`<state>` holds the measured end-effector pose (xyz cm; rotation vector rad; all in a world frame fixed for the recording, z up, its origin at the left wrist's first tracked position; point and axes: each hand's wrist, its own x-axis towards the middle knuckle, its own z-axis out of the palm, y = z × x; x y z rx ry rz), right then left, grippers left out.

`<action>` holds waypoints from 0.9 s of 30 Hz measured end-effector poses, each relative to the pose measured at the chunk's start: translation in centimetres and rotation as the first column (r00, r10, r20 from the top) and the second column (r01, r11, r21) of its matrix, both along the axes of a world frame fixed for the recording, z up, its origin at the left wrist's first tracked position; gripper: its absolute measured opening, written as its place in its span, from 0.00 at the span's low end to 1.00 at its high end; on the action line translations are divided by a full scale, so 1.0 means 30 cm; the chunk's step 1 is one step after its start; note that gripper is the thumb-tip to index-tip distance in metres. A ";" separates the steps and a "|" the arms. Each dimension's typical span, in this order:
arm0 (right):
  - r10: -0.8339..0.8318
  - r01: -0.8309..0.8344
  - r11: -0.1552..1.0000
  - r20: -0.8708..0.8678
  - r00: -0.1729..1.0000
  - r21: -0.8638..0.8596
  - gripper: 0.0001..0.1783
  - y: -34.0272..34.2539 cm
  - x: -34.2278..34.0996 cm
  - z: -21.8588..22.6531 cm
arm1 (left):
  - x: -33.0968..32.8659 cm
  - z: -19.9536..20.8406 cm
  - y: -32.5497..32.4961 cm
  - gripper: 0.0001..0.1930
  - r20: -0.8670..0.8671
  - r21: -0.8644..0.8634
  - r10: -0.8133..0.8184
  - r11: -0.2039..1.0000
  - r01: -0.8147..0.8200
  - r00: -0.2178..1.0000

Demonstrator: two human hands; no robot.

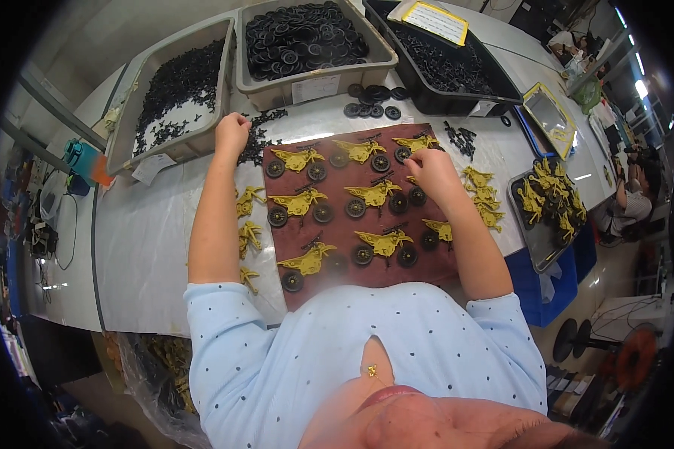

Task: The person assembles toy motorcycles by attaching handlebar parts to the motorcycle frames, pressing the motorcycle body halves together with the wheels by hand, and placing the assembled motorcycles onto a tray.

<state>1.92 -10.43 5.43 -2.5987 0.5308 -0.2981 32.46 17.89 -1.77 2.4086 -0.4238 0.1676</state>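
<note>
Yellow toy motorcycle bodies with black wheels and handlebars lie in rows on a dark red mat [337, 283]. At the mat's far right corner, my right hand [433, 173] is closed beside a toy motorcycle [415, 144]; anything in its fingers is hidden. My left hand [233, 135] reaches to the far left, its fingers closed next to a loose heap of small black parts [259, 135]. I cannot make out what it holds. Loose yellow motorcycle bodies [249, 238] lie left of the mat, and more yellow bodies [484, 196] lie to its right.
Behind the mat stand a grey bin of small black parts [225, 82], a grey bin of black wheels [386, 60] and a black bin [502, 93]. Loose wheels [376, 94] lie before them. At right is a tray [547, 258] of yellow bodies; a bottle [82, 161] stands left.
</note>
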 end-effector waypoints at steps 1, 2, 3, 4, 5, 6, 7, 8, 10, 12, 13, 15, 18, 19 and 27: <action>0.008 -0.008 1.000 0.008 1.000 -0.019 0.10 -0.001 0.004 -0.010 | -0.015 0.015 -0.004 0.06 0.002 0.001 0.000 1.000 0.000 1.000; 0.008 -0.008 1.000 0.010 1.000 -0.018 0.10 0.001 0.004 -0.012 | -0.034 0.026 -0.014 0.06 0.015 0.069 -0.113 0.991 0.111 0.994; 0.011 -0.011 1.000 -0.007 1.000 -0.009 0.10 0.003 0.001 -0.014 | -0.055 0.036 -0.028 0.06 0.020 0.138 -0.225 0.966 0.221 0.974; 0.015 -0.015 1.000 -0.022 1.000 0.000 0.10 0.006 -0.001 -0.013 | -0.084 0.049 -0.046 0.05 -0.006 0.167 -0.227 0.960 0.225 0.974; 0.015 -0.015 1.000 -0.019 1.000 -0.001 0.10 0.007 -0.001 -0.014 | -0.083 0.042 -0.051 0.05 -0.004 0.168 -0.228 0.960 0.225 0.974; 0.010 -0.009 1.000 -0.033 0.999 0.005 0.10 0.007 -0.001 -0.015 | -0.078 0.019 -0.059 0.05 0.059 0.220 -0.255 0.946 0.237 0.965; 0.005 -0.004 1.000 -0.047 0.999 0.010 0.10 0.006 -0.003 -0.016 | -0.076 -0.003 -0.066 0.04 0.119 0.272 -0.284 0.931 0.244 0.951; 0.002 -0.002 1.000 -0.045 0.999 0.010 0.10 0.005 -0.004 -0.017 | -0.071 -0.020 -0.067 0.04 0.179 0.262 -0.295 0.934 0.244 0.938; 0.008 -0.007 1.000 -0.033 0.999 0.021 0.10 0.003 -0.005 -0.020 | -0.057 -0.035 -0.068 0.04 0.213 0.283 -0.306 0.928 0.241 0.928; 0.008 -0.007 1.000 -0.027 1.000 0.022 0.10 0.004 -0.007 -0.012 | -0.051 -0.039 -0.076 0.05 0.245 0.305 -0.320 0.921 0.241 0.915; 0.014 -0.013 1.000 -0.021 1.000 0.024 0.10 0.007 -0.008 -0.008 | -0.054 -0.030 -0.079 0.05 0.212 0.257 -0.296 0.936 0.239 0.932; 0.017 -0.017 0.999 -0.007 1.000 0.033 0.10 0.012 -0.005 -0.007 | -0.060 -0.010 -0.074 0.05 0.176 0.212 -0.278 0.948 0.239 0.944; 0.033 -0.033 0.999 0.011 0.999 0.039 0.10 0.042 0.004 0.014 | -0.053 0.012 -0.051 0.08 0.041 -0.003 -0.162 0.987 0.162 0.986; 0.043 -0.043 0.998 0.013 0.999 0.035 0.10 0.051 0.007 0.021 | -0.055 0.019 -0.052 0.08 0.042 -0.001 -0.164 0.986 0.164 0.986; 0.112 -0.111 0.993 -0.008 0.994 0.041 0.12 0.064 0.033 -0.005 | -0.093 0.046 -0.093 0.10 -0.131 0.173 -0.407 0.889 0.425 0.904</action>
